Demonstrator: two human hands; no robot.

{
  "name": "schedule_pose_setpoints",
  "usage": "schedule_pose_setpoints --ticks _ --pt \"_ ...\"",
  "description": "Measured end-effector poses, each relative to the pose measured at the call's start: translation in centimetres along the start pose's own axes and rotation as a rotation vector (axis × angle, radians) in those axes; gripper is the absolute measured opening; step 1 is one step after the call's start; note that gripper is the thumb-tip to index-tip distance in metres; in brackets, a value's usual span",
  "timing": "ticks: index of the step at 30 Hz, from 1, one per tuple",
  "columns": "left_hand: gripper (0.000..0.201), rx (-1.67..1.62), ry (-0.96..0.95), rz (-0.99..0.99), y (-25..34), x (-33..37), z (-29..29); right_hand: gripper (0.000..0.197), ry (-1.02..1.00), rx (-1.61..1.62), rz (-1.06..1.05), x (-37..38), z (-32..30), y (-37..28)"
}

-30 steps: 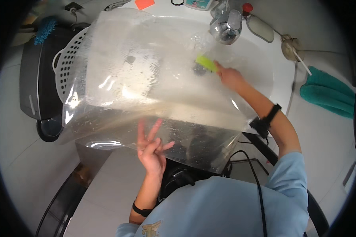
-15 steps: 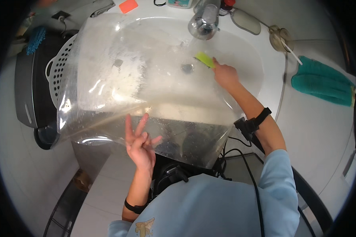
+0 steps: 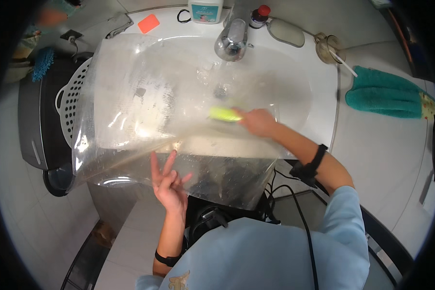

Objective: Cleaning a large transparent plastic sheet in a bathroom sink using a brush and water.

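Observation:
A clear plastic sheet (image 3: 130,113), wet and shiny, lies across the white sink (image 3: 295,82) and hangs over its front edge. In my right hand (image 3: 258,122) is a yellow-green brush (image 3: 224,114), blurred by motion, over the sheet in front of the drain. My left hand (image 3: 170,188) is at the sheet's hanging front part, fingers spread and two of them stretched forward. Whether these fingers lie over or under the plastic I cannot tell.
Behind the basin stand a chrome faucet (image 3: 232,41), a white bottle (image 3: 205,10) and a red-capped bottle (image 3: 259,17). At right are a glass cup (image 3: 326,48) and a green towel (image 3: 384,94). A white perforated basket (image 3: 72,99) stands left. A black cable (image 3: 302,217) hangs by my body.
My right hand has drawn the brush nearer to me and a little left across the sheet. The view has shifted slightly; my left hand keeps its place at the sheet's front.

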State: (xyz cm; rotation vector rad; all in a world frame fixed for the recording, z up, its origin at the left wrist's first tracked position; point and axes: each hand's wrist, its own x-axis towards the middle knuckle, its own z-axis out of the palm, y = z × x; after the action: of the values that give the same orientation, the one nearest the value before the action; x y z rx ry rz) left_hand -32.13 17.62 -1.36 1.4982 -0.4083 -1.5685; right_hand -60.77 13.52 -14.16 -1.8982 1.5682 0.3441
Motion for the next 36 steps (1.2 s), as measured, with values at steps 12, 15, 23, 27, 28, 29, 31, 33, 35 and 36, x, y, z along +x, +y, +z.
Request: schedule_pose_setpoints --ticks 12,15,23,27,28,29,31,33,35,36 --pt "0.086 -0.043 0.031 0.0 -1.3 0.3 -0.6 0.053 -0.079 0.148 -0.088 7.2 -2.2 -0.4" --pt "0.088 -0.06 0.061 -0.038 -1.4 0.2 -1.0 0.056 -0.125 0.116 -0.395 7.9 -2.9 -6.6" --pt "0.086 -0.147 0.043 -0.035 -2.3 -0.2 -1.4 0.066 0.18 -0.031 -0.268 17.2 -7.8 -15.7" --pt "0.087 -0.178 0.071 -0.051 -2.5 -0.2 -2.4 0.065 -0.047 0.017 -0.825 13.3 -6.0 -20.1" --pt "0.087 -0.189 0.084 -0.053 -2.4 -0.4 -2.7 0.063 -0.141 -0.132 -0.675 13.5 -7.4 -20.5" --pt "0.087 -0.174 0.06 -0.06 -2.3 -0.4 -2.6 0.063 -0.145 -0.143 -0.673 14.7 -7.3 -19.5" --pt "0.086 -0.169 0.042 -0.061 -2.3 -0.3 -2.6 0.059 0.202 -0.066 -0.448 17.2 -6.5 -15.5" --pt "0.085 -0.176 -0.011 -0.036 -2.5 -0.2 -3.1 0.061 0.202 -0.009 -0.235 17.0 -7.6 -12.8" --pt "0.085 -0.175 -0.022 -0.03 -2.8 0.0 -3.3 0.059 0.134 0.005 -0.276 15.6 -5.1 -11.4" --pt "0.085 -0.166 -0.021 -0.023 -2.9 0.1 -3.4 0.057 0.062 0.029 -0.325 14.6 -4.2 -12.0"
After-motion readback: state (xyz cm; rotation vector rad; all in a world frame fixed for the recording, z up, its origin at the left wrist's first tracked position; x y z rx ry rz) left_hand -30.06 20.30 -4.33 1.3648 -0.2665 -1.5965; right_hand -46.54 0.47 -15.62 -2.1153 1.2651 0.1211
